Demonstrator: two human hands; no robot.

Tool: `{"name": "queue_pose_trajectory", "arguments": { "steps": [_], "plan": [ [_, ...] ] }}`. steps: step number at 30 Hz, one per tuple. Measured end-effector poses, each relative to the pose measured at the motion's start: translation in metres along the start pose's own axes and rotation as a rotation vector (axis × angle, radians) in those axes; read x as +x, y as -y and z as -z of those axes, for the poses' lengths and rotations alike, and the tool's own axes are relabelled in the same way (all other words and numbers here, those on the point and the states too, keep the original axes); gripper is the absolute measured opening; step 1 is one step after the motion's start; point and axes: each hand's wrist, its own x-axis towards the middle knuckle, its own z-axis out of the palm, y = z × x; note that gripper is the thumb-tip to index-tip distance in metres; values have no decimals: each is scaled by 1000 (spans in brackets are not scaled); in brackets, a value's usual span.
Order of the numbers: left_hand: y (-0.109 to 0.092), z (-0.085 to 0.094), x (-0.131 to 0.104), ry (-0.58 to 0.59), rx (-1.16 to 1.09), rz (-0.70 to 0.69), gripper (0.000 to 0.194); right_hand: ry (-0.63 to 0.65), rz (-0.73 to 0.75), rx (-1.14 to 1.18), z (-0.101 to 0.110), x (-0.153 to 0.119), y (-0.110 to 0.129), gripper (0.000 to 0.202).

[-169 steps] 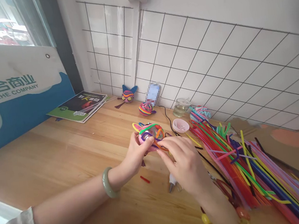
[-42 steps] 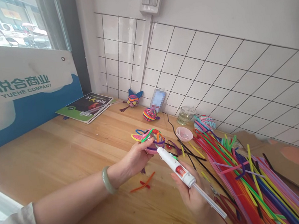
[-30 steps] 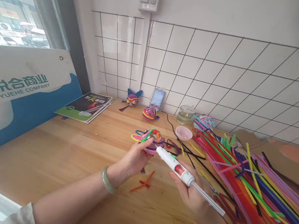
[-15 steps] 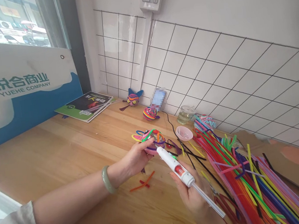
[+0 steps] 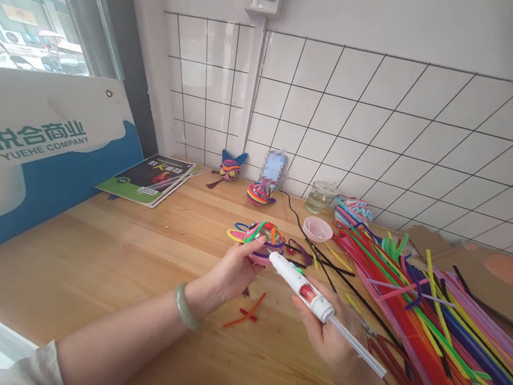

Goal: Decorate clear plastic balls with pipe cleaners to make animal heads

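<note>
My left hand (image 5: pixel 232 268) grips a small round craft figure (image 5: pixel 270 234) wound with pipe cleaners in pink, green, orange and purple, with yellow and blue loops at its left. My thumb lies on its near side. In my right hand (image 5: pixel 333 338) is a white glue gun (image 5: pixel 302 286), a clear glue stick (image 5: pixel 360 347) jutting from its back end. The gun's nozzle points at the figure and is at or very near its surface; whether they touch I cannot tell. A green bangle (image 5: pixel 185 307) circles my left wrist.
Bundles of coloured pipe cleaners (image 5: pixel 417 304) and red-handled scissors (image 5: pixel 389 359) lie at the right. Behind are a pink bowl (image 5: pixel 317 229), a glass jar (image 5: pixel 319 197), a striped ball (image 5: pixel 259 194), an eared figure (image 5: pixel 230 166) and a magazine (image 5: pixel 148 180). Orange scraps (image 5: pixel 247 313) lie near my left hand.
The camera view has shifted slightly. Both hands keep nearly the same pose, with the glue gun still held against or close to the figure.
</note>
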Motion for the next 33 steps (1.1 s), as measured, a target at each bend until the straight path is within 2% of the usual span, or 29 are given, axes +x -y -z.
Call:
{"name": "queue_pose_trajectory", "arguments": {
  "steps": [33],
  "plan": [
    [1, 2, 0, 44, 3, -3, 20, -38, 6, -18, 0, 6, 5, 30]
  ]
}}
